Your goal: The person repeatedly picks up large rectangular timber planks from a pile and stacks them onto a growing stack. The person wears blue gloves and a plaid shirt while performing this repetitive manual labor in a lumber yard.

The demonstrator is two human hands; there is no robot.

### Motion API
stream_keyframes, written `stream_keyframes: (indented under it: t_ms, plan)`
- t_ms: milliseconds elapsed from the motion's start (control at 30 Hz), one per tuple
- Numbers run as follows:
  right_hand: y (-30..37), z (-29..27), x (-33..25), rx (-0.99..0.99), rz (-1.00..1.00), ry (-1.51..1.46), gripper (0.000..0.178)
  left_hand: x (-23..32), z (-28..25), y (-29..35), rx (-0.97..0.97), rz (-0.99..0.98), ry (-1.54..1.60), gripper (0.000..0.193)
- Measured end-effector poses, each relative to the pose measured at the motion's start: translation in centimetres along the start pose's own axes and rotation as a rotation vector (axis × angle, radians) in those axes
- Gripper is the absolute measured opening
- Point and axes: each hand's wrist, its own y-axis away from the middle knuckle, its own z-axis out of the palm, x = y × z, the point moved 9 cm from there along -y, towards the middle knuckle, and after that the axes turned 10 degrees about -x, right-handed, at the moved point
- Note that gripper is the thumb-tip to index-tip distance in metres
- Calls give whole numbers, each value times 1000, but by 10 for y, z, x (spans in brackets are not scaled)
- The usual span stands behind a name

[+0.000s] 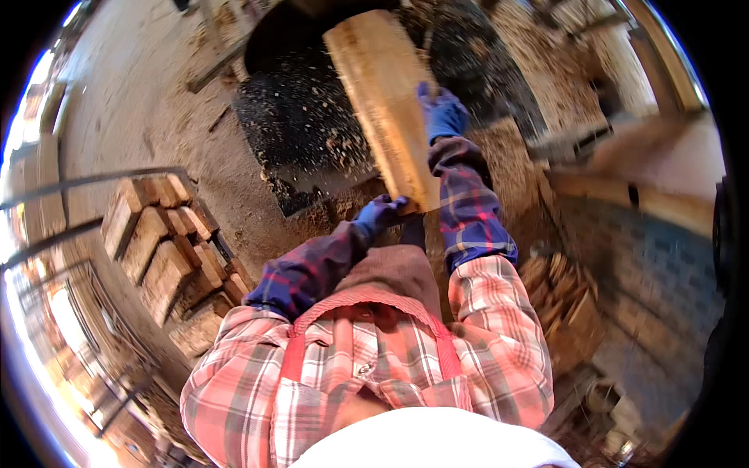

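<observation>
A long, pale wooden board (382, 93) stretches away from me over a dark metal surface (300, 129) strewn with wood chips. Its far end lies by a dark, rounded machine part (285, 39). My left hand (378, 214), in a blue glove, is closed on the board's near left corner. Further along, my right hand (445, 115), also blue-gloved, grips the right edge, with a finger pointing forward along the wood. Its thumb and the undersides of the fingers cannot be made out. Dark plaid sleeve covers (472, 199) reach over both forearms.
A stack of cut wooden blocks (168, 265) stands to my left beside a metal rail (94, 183). More wood pieces (558, 292) are piled at my right, below a timber-edged ledge (647, 203). Sawdust covers the floor (129, 125) at the far left.
</observation>
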Motion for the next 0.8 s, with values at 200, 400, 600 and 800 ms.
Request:
stream_keyframes:
  t_ms: [200, 400, 600, 800]
  plan:
    - [175, 46, 81, -621, 281, -199, 83, -70, -24, 119, -542, -442, 516, 46]
    - [296, 26, 138, -369, 347, -418, 87, -23, -103, 0, -173, -122, 439, 62]
    - [478, -52, 299, 95, 768, -669, 77, -53, 173, -24, -285, -250, 161, 52]
    - [671, -176, 428, 740, 879, -791, 72, 13, 539, 106, -1455, 52, 252, 57]
